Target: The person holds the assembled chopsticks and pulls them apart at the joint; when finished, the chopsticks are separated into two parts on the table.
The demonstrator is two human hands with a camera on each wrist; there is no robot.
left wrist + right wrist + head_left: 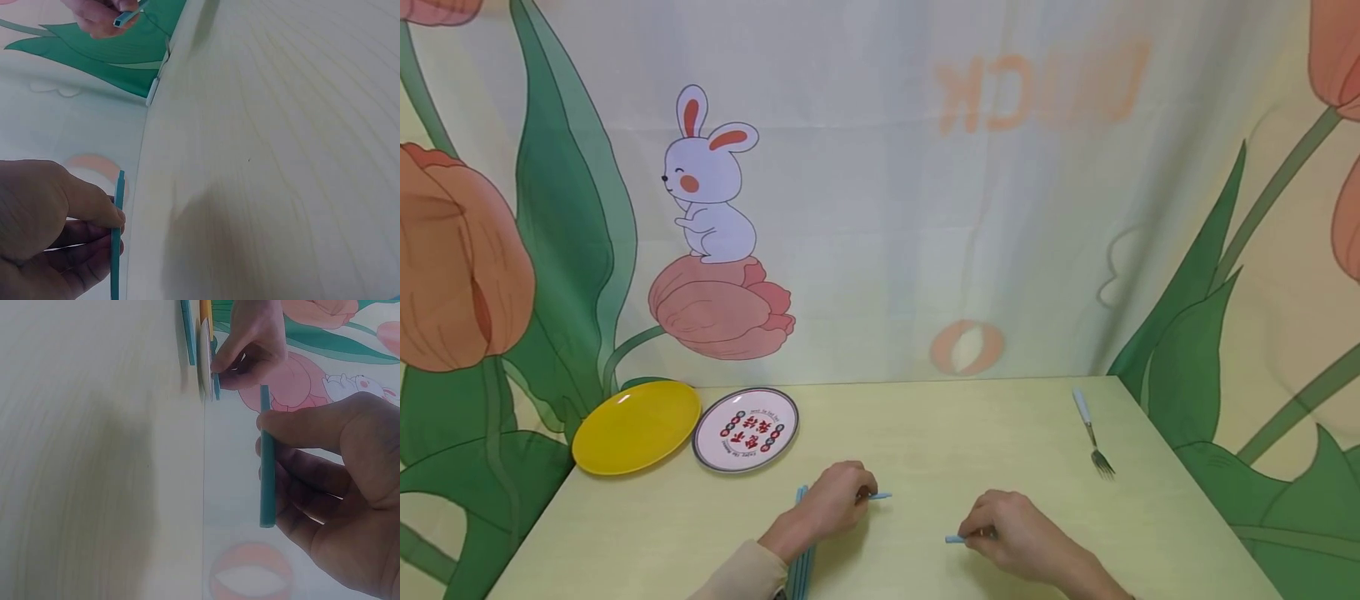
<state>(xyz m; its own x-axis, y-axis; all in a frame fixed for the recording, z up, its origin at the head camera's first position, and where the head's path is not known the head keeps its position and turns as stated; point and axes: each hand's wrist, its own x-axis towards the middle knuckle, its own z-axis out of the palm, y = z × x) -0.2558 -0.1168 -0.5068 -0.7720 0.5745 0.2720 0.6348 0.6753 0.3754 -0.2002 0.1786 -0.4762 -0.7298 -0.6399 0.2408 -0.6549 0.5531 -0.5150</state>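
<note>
My left hand pinches a slim blue chopstick section between thumb and fingers, above the table. That piece ends in a narrower stepped tip, which points toward the right hand. Across a gap, my right hand pinches a second blue chopstick section, square-sided with a blunt end. The two pieces are apart. Several blue sticks lie side by side on the table, partly hidden under my left forearm.
A yellow plate and a white plate with red lettering sit at the table's back left. A fork with a pale handle lies at the right. Behind the pale wooden table hangs a printed curtain.
</note>
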